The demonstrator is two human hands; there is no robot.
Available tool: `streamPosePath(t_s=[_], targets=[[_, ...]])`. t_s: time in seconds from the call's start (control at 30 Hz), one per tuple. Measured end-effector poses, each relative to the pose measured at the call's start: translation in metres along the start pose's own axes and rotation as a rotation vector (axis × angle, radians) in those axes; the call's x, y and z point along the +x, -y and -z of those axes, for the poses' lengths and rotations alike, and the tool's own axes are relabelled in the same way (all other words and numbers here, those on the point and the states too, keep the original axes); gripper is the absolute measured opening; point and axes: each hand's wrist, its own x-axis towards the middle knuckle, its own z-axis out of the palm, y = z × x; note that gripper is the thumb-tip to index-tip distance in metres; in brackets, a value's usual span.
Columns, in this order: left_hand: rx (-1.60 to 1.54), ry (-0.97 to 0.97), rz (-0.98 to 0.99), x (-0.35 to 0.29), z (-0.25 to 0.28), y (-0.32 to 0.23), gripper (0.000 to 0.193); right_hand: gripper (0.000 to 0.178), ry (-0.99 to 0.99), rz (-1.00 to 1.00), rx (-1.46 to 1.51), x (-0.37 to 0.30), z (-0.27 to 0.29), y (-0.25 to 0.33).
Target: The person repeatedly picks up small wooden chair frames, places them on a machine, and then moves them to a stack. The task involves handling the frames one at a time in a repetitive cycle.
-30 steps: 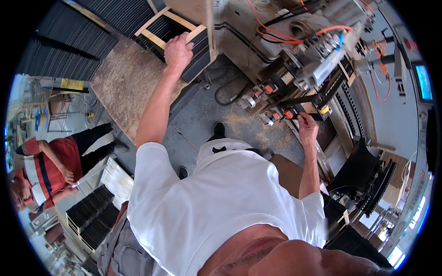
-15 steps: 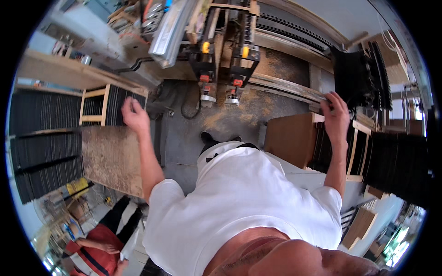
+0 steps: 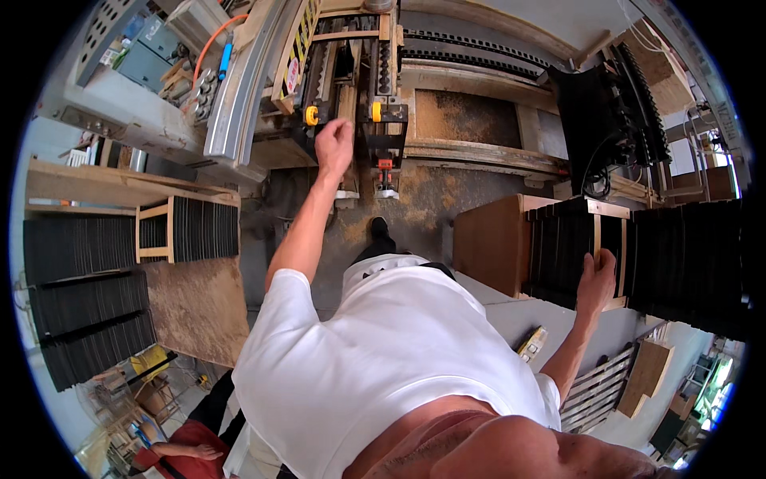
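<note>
Pale wood strips make up the slim frame (image 3: 597,231) at the right hand (image 3: 597,281), whose thumb and fingers are bent close together over the near end of one strip; whether they pinch it or only rest there, I cannot tell. The left hand (image 3: 333,148) is over the machine, its fingers curled in narrowly toward the thumb; I cannot tell whether anything is between them. It is just beside a yellow knob (image 3: 311,116), and a second yellow knob (image 3: 377,112) sits farther right on a black block.

The slim frame is set among black slats (image 3: 686,255), which lie on both sides of it, with a brown board (image 3: 488,247) at their left. Nearer the machine's middle, a red clamp (image 3: 384,165) is mounted below the second knob. A striped black-and-yellow guard (image 3: 301,48) slants above the left hand, next to a silvery metal beam (image 3: 239,104). Loose sawdust (image 3: 463,116) covers a recess behind the rails, and a black cover (image 3: 586,120) hangs at their right end.

Out to the left, another wooden frame (image 3: 171,230) is set among more black slats (image 3: 80,247), beside a dusty brown panel (image 3: 198,307). At the lower left is a co-worker in a red top (image 3: 187,451).
</note>
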Motion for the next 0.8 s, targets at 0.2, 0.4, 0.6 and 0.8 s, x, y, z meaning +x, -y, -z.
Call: streamPosePath(t_s=[0.2, 0.4, 0.6, 0.8], targets=[[-0.475, 0.062, 0.375, 0.122, -0.050, -0.013, 0.031, 0.034, -0.007, -0.093, 0.034, 0.005, 0.002, -0.008], [-0.790, 0.057, 0.657, 0.230, -0.081, 0.021, 0.057, 0.027, -0.123, -0.070, 0.224, 0.030, 0.017, 0.054], [-0.933, 0.026, 0.752, 0.288, -0.111, 0.038, 0.048, 0.028, -0.096, 0.319, 0.287, 0.064, -0.009, 0.143], [-1.079, -0.069, 0.778, 0.279, -0.100, 0.049, 0.022, 0.026, 0.146, 0.652, 0.450, 0.130, -0.100, 0.256]])
